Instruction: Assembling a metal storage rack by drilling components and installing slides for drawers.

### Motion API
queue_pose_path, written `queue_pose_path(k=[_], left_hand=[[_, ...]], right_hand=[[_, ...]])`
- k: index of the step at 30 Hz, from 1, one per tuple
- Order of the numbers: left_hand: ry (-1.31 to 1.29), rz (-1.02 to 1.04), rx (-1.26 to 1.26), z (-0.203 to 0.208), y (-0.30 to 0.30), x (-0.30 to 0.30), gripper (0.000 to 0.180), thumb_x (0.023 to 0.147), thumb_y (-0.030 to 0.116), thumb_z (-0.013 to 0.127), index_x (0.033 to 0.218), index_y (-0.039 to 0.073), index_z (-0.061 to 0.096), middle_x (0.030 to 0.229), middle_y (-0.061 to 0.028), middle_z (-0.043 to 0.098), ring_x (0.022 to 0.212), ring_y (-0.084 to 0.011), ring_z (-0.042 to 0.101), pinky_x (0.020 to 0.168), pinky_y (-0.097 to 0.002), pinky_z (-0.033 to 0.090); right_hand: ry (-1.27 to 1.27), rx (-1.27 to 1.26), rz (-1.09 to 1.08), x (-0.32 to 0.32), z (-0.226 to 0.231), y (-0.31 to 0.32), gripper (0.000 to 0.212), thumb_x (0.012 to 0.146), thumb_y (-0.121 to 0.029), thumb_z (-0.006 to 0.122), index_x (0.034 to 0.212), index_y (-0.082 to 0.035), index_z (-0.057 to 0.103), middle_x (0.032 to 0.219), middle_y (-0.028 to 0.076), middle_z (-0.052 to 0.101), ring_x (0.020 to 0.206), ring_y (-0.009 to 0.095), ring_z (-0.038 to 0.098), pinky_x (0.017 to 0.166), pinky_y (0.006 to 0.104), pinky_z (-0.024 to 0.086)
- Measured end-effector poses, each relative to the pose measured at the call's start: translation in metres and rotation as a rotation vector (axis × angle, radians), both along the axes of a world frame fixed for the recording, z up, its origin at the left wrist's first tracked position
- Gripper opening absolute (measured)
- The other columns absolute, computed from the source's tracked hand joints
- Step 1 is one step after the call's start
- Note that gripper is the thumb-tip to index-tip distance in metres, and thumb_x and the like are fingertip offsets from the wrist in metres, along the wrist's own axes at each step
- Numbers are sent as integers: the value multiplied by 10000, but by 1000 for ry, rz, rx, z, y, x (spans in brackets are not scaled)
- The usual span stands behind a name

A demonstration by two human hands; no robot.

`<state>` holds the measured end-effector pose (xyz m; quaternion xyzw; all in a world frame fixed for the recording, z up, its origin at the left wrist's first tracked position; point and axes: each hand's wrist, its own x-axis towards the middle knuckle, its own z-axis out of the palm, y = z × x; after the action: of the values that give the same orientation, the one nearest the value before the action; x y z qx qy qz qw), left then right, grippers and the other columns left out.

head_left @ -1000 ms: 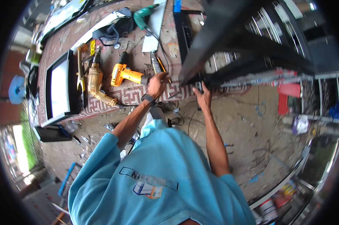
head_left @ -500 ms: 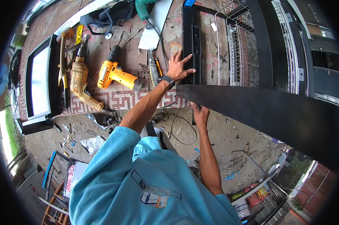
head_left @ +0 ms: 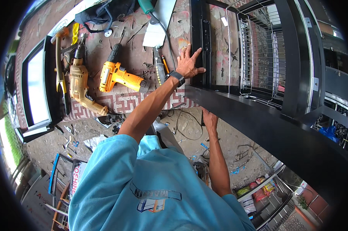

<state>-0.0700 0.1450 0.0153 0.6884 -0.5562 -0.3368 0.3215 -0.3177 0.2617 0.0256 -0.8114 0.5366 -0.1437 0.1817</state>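
Note:
My left hand [head_left: 189, 66] is spread open, its fingertips resting on the black side frame [head_left: 197, 34] of a cabinet lying on the workbench. Along the inside of that frame runs a black drawer slide [head_left: 206, 46]. Just below the frame's long black front panel [head_left: 251, 109], my right hand [head_left: 209, 118] has its fingers closed around the end of a narrow black rail; the panel hides part of the fingertips. A wire basket [head_left: 261, 57] sits inside the cabinet, right of the slide.
On the patterned bench cloth [head_left: 124, 102], left of my hand, lie a utility knife [head_left: 159, 66], a pencil [head_left: 165, 64], a yellow cordless drill [head_left: 118, 76], a corded drill [head_left: 79, 79] and a hammer [head_left: 59, 61]. A green power tool's cord [head_left: 167, 38] trails close by. Scraps litter the floor [head_left: 181, 142].
The view has shifted, showing more of the wire basket's inside. My left hand stays on the side frame with fingers spread, and my right hand remains low at the front panel.

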Motion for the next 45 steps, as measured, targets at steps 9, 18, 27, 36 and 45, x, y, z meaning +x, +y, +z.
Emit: queue_pose_path(k=[9,18,27,36,45], left_hand=[[-7,-24,3,-3,3,-1,955,658,621,727,1452,314,293,1525,-238,96,1366,-495,137,1024,-639,230],[29,-16,31,12,0,-3,925,679,512,765,1447,283,303,1504,-264,126,1369,-477,142,1018,-604,252],[54,-5,25,16,6,-1,889,698,419,770,1442,244,318,1498,-281,122,1364,-482,150,1032,-589,239],[57,-30,8,17,6,-2,865,738,399,742,1457,228,292,1509,-275,90,1368,-463,157,989,-567,282],[62,-2,-3,15,6,4,832,754,375,729,1453,224,305,1518,-261,78,1377,-456,149,983,-578,284]], right_hand=[[-24,94,-87,22,16,3,314,798,-209,721,1014,9,652,967,164,670,885,333,618,819,404,457],[125,-58,-174,31,20,6,398,772,-209,734,1089,5,625,1028,194,644,966,343,597,878,404,445],[186,14,-154,48,49,-13,606,805,-151,666,1339,-16,413,1265,233,494,1142,405,495,971,468,398],[98,61,-209,33,22,-14,600,791,-184,691,1306,-19,431,1238,230,497,1160,391,470,984,449,389],[43,237,-462,58,32,-17,584,773,-235,710,1275,-58,469,1166,219,525,1113,367,497,951,425,405]])
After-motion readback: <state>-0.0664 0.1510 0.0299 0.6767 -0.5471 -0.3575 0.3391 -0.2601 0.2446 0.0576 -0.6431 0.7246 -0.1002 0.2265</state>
